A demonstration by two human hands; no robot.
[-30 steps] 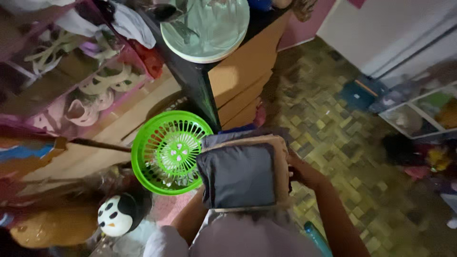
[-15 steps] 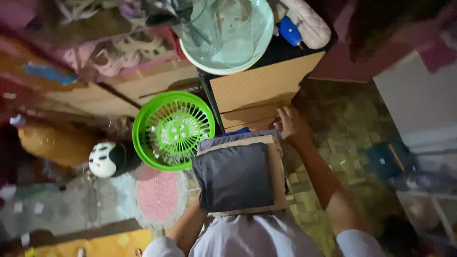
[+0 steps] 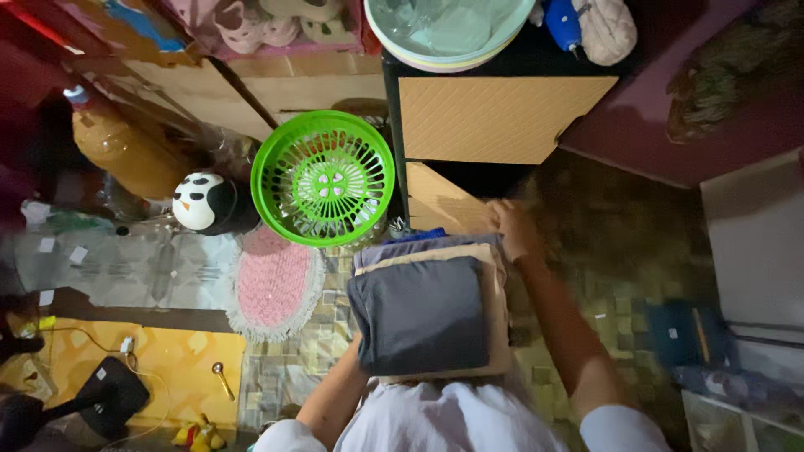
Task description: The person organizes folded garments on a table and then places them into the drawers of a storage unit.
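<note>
A stack of folded clothes (image 3: 427, 314), dark grey on top with tan and blue layers below, rests against my chest. My left forearm comes up beneath the stack, and my left hand is hidden under it. My right hand (image 3: 509, 228) grips the front of a tan drawer (image 3: 444, 208), which stands pulled out from a tan chest of drawers (image 3: 494, 117) with a dark frame.
A green plastic basket (image 3: 322, 177) stands left of the drawers, beside a black-and-white penguin toy (image 3: 203, 202). A pink oval mat (image 3: 273, 283) lies on the patterned floor. A pale bowl (image 3: 444, 33) and a blue bottle (image 3: 563, 23) sit on the chest.
My right hand left the stack of clothes, reached the drawer front and pulled the drawer out. The view tilted and shifted toward the chest.
</note>
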